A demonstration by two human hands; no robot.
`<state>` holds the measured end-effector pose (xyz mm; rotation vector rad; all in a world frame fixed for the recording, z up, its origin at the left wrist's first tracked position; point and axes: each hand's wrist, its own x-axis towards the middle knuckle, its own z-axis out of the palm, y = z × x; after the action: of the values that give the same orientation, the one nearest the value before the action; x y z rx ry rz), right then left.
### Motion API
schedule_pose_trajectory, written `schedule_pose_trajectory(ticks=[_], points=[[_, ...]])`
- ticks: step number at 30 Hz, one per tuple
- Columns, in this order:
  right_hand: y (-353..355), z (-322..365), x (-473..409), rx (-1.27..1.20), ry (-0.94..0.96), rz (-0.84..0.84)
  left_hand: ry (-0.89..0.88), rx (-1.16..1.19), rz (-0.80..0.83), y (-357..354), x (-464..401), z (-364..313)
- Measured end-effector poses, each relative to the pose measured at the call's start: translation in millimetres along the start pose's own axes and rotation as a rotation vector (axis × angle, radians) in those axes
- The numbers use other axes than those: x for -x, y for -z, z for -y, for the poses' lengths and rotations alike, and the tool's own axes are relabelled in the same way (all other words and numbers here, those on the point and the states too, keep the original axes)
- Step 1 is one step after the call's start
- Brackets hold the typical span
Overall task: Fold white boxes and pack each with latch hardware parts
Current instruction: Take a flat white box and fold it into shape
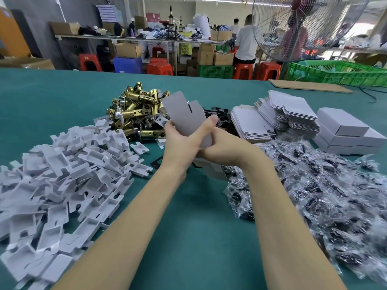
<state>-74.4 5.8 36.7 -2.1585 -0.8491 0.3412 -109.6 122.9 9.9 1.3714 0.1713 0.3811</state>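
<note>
Both hands met above the middle of the green table (188,237), the left hand (184,141) and the right hand (226,147) each gripping a flat white box blank (186,116) held upright with its flaps up. Brass latch bolts (136,109) lay heaped just beyond it, white folded inserts (62,181) spread toward the left edge, and bagged screw packs (324,189) toward the right edge. Flat blanks (272,120) and finished white boxes (345,130) stood stacked far right
</note>
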Motion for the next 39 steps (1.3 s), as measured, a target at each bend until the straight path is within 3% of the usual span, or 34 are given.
schedule_pose_trajectory(ticks=[10,16,20,25,29,32,35,39], points=[[3,-7,6,-0.241,0.039,0.062,-0.025,0.005,0.282,19,3,-8],[4,-13,5,-0.259,0.004,-0.115,-0.053,0.068,0.248,22,0,-4],[4,-11,4,-0.213,0.0,-0.111,-0.024,0.045,0.27,22,-3,-4],[9,-11,4,-0.109,-0.092,-0.195,0.016,0.022,0.188,22,-4,-6],[13,-10,7,-0.239,-0.126,-0.208,0.055,0.092,0.237,25,-5,-10],[10,-11,5,-0.19,-0.143,-0.254,0.105,0.13,0.281,24,0,-10],[8,-12,3,-0.266,-0.13,-0.254,0.069,0.17,0.183,21,2,-10],[10,-13,3,-0.338,-0.09,-0.232,-0.202,0.014,-0.072,22,-3,-6]])
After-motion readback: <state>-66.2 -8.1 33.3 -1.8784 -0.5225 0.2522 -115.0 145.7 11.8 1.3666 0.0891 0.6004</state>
